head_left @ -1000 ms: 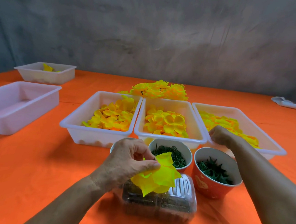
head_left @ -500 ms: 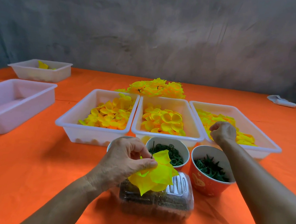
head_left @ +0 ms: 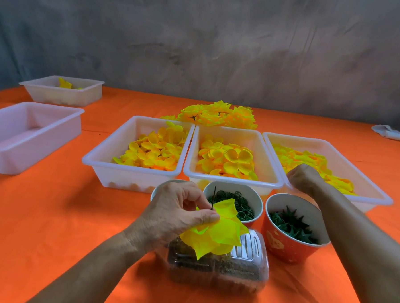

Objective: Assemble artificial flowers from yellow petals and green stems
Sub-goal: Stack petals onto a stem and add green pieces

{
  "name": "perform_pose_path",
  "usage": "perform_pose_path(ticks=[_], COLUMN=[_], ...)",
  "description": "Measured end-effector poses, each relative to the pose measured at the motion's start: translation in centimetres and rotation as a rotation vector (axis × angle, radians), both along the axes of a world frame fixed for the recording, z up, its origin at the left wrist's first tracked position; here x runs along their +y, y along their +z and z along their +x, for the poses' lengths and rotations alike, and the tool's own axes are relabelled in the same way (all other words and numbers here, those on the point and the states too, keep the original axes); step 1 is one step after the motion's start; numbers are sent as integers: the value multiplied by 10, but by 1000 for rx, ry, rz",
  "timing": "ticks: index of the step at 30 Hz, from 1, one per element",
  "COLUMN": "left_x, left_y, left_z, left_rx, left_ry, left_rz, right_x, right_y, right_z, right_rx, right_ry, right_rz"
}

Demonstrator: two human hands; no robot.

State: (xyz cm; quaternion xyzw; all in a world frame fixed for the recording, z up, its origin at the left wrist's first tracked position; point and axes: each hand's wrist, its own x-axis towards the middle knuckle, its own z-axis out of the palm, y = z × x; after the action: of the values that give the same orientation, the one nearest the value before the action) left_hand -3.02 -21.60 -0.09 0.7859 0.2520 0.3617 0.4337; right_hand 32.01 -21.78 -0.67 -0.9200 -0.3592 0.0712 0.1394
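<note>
Now left hand [head_left: 179,216] grip pinches thin dark stem [head_left: 213,198] w/ layered yellow petals [head_left: 215,233]; right hand [head_left: 303,177] curled in tray [head_left: 365,199], contents hidden.

One head-worn wide-angle view looks forward and down across the table [head_left: 52,213], close above the hands, facing the wall [head_left: 223,48]; edges probably bend from the lens. No second view.

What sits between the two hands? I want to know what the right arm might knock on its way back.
In the head view, between the left hand and the right hand stands the white cup of green rings.
</note>
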Motion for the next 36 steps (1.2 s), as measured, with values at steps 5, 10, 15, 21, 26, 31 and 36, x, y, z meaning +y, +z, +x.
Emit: perform_pose_path(ticks=[5,10,15,21,26,31,36], left_x=[0,0,0,-1,0,0,1], left_y=[-1,0,1,3,2,2,1], left_z=[-1,0,-1,0,0,-1,-2], left_rx=[5,3,17,3,4,5,-4], left_ry=[6,8,-3,-1,-12,-17,-26], left_rz=[15,25,43,43,18,7,10], right_x=[-3,0,4,10,17,19,18], right_y=[0,2,2,4,0,-2,-3], right_z=[-2,-2,0,3,7,8,8], right_rx=[-19,37,44,-75,-167,-229,-247], right_ry=[54,79,131,151,129,116,-35], right_rz=[77,44,-63,-199,-235,-252,-104])
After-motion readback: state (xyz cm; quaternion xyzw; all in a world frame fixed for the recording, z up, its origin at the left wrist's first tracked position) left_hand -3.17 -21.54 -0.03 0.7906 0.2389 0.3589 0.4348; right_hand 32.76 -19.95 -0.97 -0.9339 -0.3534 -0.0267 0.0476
